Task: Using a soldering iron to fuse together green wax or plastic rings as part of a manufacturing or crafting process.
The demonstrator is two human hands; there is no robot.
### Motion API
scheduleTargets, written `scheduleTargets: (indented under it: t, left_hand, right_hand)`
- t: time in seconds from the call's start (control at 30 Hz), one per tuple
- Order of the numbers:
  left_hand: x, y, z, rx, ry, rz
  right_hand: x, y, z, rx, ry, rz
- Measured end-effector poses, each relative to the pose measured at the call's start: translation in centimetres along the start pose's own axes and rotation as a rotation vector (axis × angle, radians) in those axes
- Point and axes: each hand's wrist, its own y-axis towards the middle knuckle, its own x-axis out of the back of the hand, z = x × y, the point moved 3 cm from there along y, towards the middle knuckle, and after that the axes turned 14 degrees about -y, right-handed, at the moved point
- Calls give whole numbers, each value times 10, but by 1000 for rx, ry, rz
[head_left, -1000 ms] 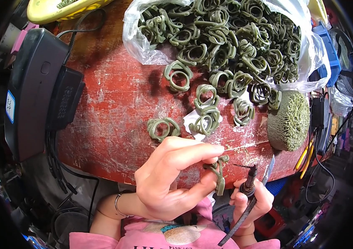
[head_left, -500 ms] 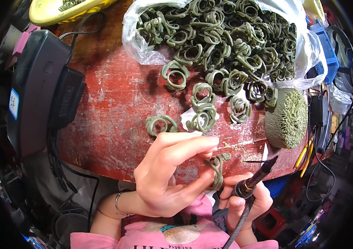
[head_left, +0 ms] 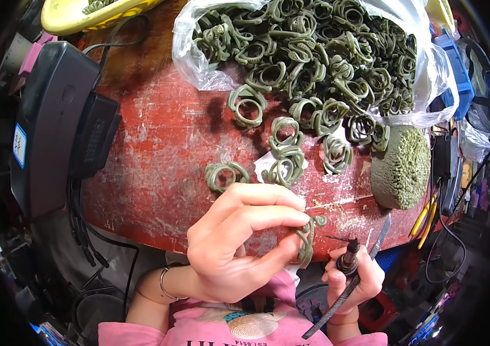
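In my left hand (head_left: 245, 236), a green wax ring (head_left: 306, 245) with curled ends is pinched between thumb and fingers near the table's front edge. Just right of it, my right hand (head_left: 355, 279) is closed around a dark wax pen (head_left: 349, 259). The pen's thin tip points left toward the ring, a small gap apart, and a braided cord runs down from it. A slim metal blade (head_left: 381, 235) sticks up beside the right hand; whether the fingers hold it too, I cannot tell. Several similar rings (head_left: 286, 134) lie on the table beyond my hands.
A clear plastic bag (head_left: 190, 63) full of green rings spreads over the back of the red table (head_left: 153, 173). A green porous block (head_left: 400, 167) stands at right, near yellow-handled pliers (head_left: 423, 218). A black device (head_left: 55, 127) with cables stands left; a yellow basin (head_left: 83, 23) sits behind it.
My right hand has turned the wax pen, so its tip now points left toward the ring. The metal blade shows more beside that hand. My left hand keeps the ring, shifted slightly.
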Motion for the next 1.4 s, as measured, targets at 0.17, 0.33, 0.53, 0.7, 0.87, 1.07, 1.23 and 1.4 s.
scheduleTargets:
  t: [0.17, 0.33, 0.53, 0.7, 0.87, 1.07, 1.23, 1.4]
  left_hand:
    - [-1, 0, 0, 14, -14, -19]
    - [-2, 1, -1, 30, 4, 49]
    - [-2, 1, -1, 24, 30, 42]
    - [-3, 1, -2, 15, 45, 30]
    - [-4, 1, -2, 19, 48, 21]
    - [-4, 1, -1, 10, 58, 16]
    - [-3, 1, -1, 10, 42, 17]
    - [-2, 1, -2, 25, 37, 21]
  right_hand:
    - [7, -3, -6, 8, -76, 21]
    - [9, 4, 1, 129, -226, 21]
    - [9, 5, 0, 168, -243, 37]
    - [10, 7, 2, 206, -313, 48]
    - [10, 8, 3, 218, -325, 53]
    - [10, 8, 3, 212, -320, 70]
    - [9, 8, 3, 195, -294, 65]
    - [10, 9, 4, 191, -297, 76]
